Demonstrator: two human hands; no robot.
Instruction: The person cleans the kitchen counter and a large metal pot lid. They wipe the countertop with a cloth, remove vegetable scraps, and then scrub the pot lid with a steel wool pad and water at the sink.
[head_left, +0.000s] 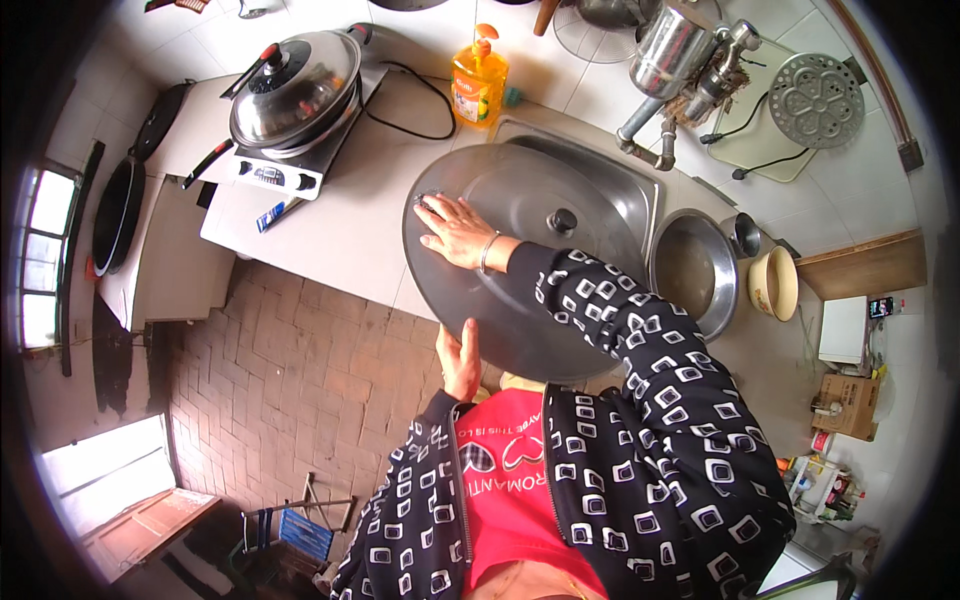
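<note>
A large, round grey metal lid (517, 322) with a black knob (562, 220) rests over the sink (654, 196) and overhangs the counter's front edge. My left hand (459, 361) grips its near-left rim, thumb on top, with the other fingers partly hidden beneath. Near the lid's left edge, my right hand (455, 231) lies flat, fingers spread, pressing down a small scrubber (429, 201) that looks like steel wool. Most of the scrubber is hidden under the fingertips. A bracelet circles that wrist.
Left on the counter (337, 255) stand a lidded wok (296, 97) on an induction cooker (274, 174) and a blue tube (276, 215). A yellow soap bottle (480, 82) stands behind the lid. Right of the sink are a metal basin (694, 262), metal cup (742, 234) and cream bowl (774, 283).
</note>
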